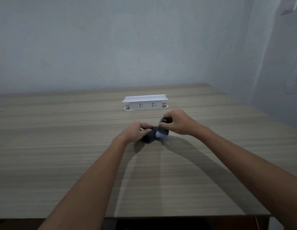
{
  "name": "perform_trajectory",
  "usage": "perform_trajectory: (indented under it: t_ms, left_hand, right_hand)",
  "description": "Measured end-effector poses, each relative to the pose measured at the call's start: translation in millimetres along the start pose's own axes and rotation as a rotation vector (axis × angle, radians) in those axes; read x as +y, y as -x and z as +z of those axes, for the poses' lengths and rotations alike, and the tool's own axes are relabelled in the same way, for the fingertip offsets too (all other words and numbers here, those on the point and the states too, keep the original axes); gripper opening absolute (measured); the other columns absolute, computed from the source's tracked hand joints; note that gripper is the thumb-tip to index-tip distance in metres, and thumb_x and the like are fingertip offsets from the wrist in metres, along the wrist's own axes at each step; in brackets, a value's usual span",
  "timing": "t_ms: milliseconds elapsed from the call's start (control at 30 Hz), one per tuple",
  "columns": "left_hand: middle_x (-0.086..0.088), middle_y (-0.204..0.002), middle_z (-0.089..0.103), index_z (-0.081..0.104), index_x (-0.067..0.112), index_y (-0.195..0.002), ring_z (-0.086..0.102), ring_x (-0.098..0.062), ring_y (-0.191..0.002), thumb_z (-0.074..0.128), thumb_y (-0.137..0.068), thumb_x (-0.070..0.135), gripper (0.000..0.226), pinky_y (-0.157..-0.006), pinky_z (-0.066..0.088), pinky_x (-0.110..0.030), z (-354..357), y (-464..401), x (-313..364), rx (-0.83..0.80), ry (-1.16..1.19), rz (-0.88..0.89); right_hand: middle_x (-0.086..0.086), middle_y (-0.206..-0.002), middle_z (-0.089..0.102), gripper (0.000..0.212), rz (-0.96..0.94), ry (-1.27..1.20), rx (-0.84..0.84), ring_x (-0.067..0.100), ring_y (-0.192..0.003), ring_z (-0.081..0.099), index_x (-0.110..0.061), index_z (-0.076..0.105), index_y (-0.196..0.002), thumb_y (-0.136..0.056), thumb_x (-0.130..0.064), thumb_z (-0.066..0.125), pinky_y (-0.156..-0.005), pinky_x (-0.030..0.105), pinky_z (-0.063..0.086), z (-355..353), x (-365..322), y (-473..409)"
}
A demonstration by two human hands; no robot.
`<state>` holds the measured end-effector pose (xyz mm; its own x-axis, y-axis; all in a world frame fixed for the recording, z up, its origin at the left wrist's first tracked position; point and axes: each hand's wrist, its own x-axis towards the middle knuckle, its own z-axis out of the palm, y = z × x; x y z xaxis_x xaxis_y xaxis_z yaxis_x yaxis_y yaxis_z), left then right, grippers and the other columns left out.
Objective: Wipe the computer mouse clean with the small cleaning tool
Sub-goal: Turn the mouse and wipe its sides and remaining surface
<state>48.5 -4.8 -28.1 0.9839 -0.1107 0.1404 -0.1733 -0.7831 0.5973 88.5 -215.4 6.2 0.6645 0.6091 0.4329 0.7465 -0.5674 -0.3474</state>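
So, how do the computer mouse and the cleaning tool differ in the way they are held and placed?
The computer mouse is dark all over; the cleaning tool has a dark handle and a pale, blurred head. The mouse rests low on the wooden desk, steadied by the left hand; the tool is held above it, gripped by the right hand. They meet where the pale head touches the mouse. Both are small and partly hidden by fingers.

— What's on that wooden desk (61,146) toward the back?

— A white pop-up socket box (145,102), raised out of the desktop, lid flat on top. Two outlets face this way, side by side.

— And behind it?

— Just a plain pale wall (111,44). On the right-hand wall there's a white switch plate (289,7) up high, and lower down something white at the picture's edge, too cut off to identify.
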Motion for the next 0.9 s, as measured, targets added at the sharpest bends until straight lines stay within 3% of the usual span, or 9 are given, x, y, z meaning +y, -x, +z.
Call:
perform_trajectory:
  t_ms: [100, 200, 300, 433, 533, 600, 700, 833, 900]
  left_hand:
    - [-0.005, -0.126, 0.071, 0.067, 0.014, -0.13, 0.065, -0.016, -0.107, 0.057, -0.098, 0.019, 0.034, -0.098, 0.049, -0.03, -1, 0, 0, -0.009, 0.004, -0.003]
    - [-0.004, -0.13, 0.068, 0.063, 0.013, -0.134, 0.062, -0.014, -0.106, 0.056, -0.099, 0.019, 0.037, -0.096, 0.046, -0.026, 0, 1, 2, -0.006, -0.004, -0.026]
    - [-0.004, -0.13, 0.068, 0.062, 0.013, -0.135, 0.061, -0.011, -0.103, 0.055, -0.099, 0.019, 0.037, -0.091, 0.043, -0.021, 0, 1, 4, -0.004, -0.005, -0.031]
    - [-0.004, -0.129, 0.069, 0.064, 0.013, -0.133, 0.064, -0.014, -0.107, 0.055, -0.099, 0.018, 0.036, -0.093, 0.046, -0.024, 0, 1, 2, -0.009, 0.01, -0.017]
    - [-0.003, -0.13, 0.068, 0.063, 0.013, -0.135, 0.062, -0.012, -0.106, 0.055, -0.099, 0.02, 0.037, -0.093, 0.044, -0.022, 0, 1, 3, -0.005, 0.0, -0.039]
    - [-0.003, -0.131, 0.067, 0.063, 0.013, -0.134, 0.061, -0.011, -0.105, 0.056, -0.099, 0.02, 0.037, -0.096, 0.045, -0.024, 1, 1, 2, -0.005, 0.005, -0.038]
    - [-0.004, -0.131, 0.068, 0.064, 0.013, -0.133, 0.063, -0.014, -0.111, 0.056, -0.099, 0.019, 0.036, -0.099, 0.046, -0.025, -1, 1, 2, -0.009, 0.013, -0.029]
    - [-0.001, -0.133, 0.066, 0.062, 0.015, -0.136, 0.061, -0.011, -0.108, 0.055, -0.1, 0.021, 0.037, -0.094, 0.042, -0.022, -1, 2, 4, -0.014, 0.0, -0.054]
    - [0.0, -0.134, 0.065, 0.062, 0.017, -0.136, 0.06, -0.012, -0.107, 0.054, -0.1, 0.022, 0.037, -0.093, 0.042, -0.022, -1, 2, 4, -0.016, 0.006, -0.055]
  right_hand:
    - [-0.003, -0.07, 0.07, 0.016, -0.018, -0.068, -0.091, 0.005, -0.061, 0.058, -0.011, 0.079, -0.086, -0.087, -0.025, 0.071, -0.058, 0.019, 0.043, -1, -8, 1]
    - [0.005, -0.076, 0.073, 0.017, -0.004, 0.076, 0.004, 0.019, -0.07, 0.064, -0.005, 0.076, -0.081, -0.084, -0.02, 0.068, -0.064, 0.031, 0.05, 3, 6, -2]
    - [0.004, -0.074, 0.071, 0.018, 0.014, 0.021, 0.105, 0.015, -0.067, 0.06, -0.005, 0.074, -0.077, -0.083, -0.021, 0.068, -0.06, 0.029, 0.046, 2, 9, -2]
    - [0.001, -0.07, 0.071, 0.018, -0.009, -0.044, -0.011, 0.009, -0.062, 0.058, -0.009, 0.076, -0.078, -0.085, -0.025, 0.07, -0.06, 0.026, 0.044, 3, 1, 0]
    - [0.006, -0.076, 0.074, 0.018, 0.03, 0.042, 0.057, 0.021, -0.073, 0.066, -0.004, 0.075, -0.081, -0.085, -0.021, 0.069, -0.066, 0.036, 0.051, 4, 12, -1]
    - [0.007, -0.072, 0.072, 0.021, 0.045, 0.016, 0.091, 0.017, -0.067, 0.063, -0.003, 0.074, -0.079, -0.086, -0.023, 0.069, -0.062, 0.032, 0.048, 3, 13, 0]
    - [0.004, -0.065, 0.067, 0.022, 0.073, -0.106, 0.015, 0.008, -0.055, 0.054, -0.007, 0.075, -0.079, -0.086, -0.028, 0.071, -0.055, 0.026, 0.043, 3, 11, 1]
    - [0.004, -0.076, 0.074, 0.018, 0.085, 0.006, 0.1, 0.016, -0.07, 0.063, -0.005, 0.077, -0.082, -0.086, -0.021, 0.07, -0.063, 0.028, 0.046, 5, 18, 0]
    - [0.001, -0.078, 0.074, 0.016, 0.093, -0.054, 0.147, 0.012, -0.07, 0.063, -0.009, 0.078, -0.083, -0.086, -0.022, 0.069, -0.064, 0.025, 0.046, 3, 16, 0]
